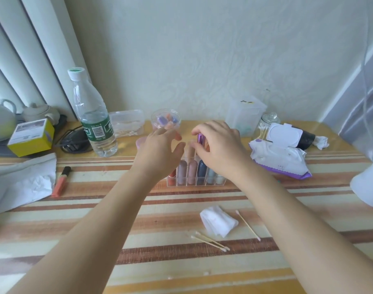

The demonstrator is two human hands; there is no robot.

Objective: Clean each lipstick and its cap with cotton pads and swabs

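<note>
A: One view, from the head. Where is the lipstick?
B: The purple lipstick (200,139) is over the clear rack (194,181), toward its twelve o'clock edge. It is pinched in the grip of the right hand (218,145). The left hand (160,153) is spread and holds nothing.
A: Handling?
B: Probably light, stiff and slick, so hold the barrel mid-length. The cotton pad (218,220) lies at five o'clock on the worktop (96,236).

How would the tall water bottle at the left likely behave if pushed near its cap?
The water bottle stands tall and narrow, so a push up high would probably tip it. Water fills roughly its lower half, which likely steadies the base somewhat. Its thin clear wall may dent under a squeeze; the cap is on, so spilling seems unlikely.
</note>
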